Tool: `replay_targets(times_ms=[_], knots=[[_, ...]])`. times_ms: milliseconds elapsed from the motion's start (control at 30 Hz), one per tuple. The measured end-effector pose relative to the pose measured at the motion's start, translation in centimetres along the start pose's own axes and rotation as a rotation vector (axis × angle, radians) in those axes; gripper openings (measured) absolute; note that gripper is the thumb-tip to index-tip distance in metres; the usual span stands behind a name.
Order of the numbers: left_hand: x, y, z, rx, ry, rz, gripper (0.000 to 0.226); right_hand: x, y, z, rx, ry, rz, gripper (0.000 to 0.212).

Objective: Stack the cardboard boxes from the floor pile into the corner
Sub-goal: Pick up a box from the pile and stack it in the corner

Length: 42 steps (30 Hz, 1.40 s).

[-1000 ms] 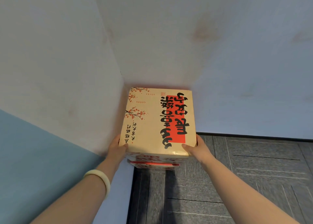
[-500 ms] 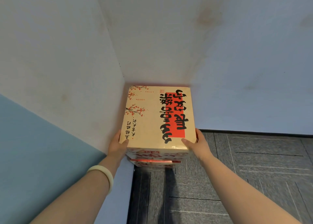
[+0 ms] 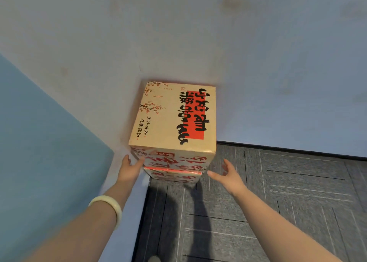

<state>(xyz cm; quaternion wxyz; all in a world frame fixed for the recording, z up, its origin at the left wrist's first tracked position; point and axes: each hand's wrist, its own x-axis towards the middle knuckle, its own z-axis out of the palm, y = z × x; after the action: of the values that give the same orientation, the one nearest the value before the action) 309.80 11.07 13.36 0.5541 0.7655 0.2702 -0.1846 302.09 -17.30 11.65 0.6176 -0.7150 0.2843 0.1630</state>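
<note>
The tan cardboard box with a red panel and black brush lettering (image 3: 174, 115) sits on a second printed cardboard box (image 3: 174, 177), tucked into the corner of the white walls (image 3: 258, 63) at my twelve o'clock. That makes two boxes stacked. The floor pile is out of sight, so I cannot count what remains. My left hand (image 3: 129, 169), at the upper box's seven o'clock, has relaxed fingers and seems to brush its front corner. My right hand (image 3: 228, 175), at five o'clock, is spread wide just beside it, holding nothing.
</note>
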Motion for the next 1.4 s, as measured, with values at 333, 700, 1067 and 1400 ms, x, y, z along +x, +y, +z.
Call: replay_targets(times_ms=[333,700,1067,1400], knots=[[2.5,-8.3,2.1,0.046,-0.042,-0.015,0.083,4.3,7.5,1.3,-0.115,0.026,0.082,0.092],[11.9,-15.4,5.2,0.06,-0.047,0.299,0.048,13.3,16.0,6.5,-0.16,0.135,-0.12,0.1],[20.1,-21.3,7.2,0.196,0.078,0.565,0.035,17.8,19.7,10.3,-0.04,0.277,-0.415,0.077],[20.6,-21.7,7.2,0.146,0.108,0.595,0.026,17.9,19.9,10.7,-0.071,0.349,-0.408,0.065]])
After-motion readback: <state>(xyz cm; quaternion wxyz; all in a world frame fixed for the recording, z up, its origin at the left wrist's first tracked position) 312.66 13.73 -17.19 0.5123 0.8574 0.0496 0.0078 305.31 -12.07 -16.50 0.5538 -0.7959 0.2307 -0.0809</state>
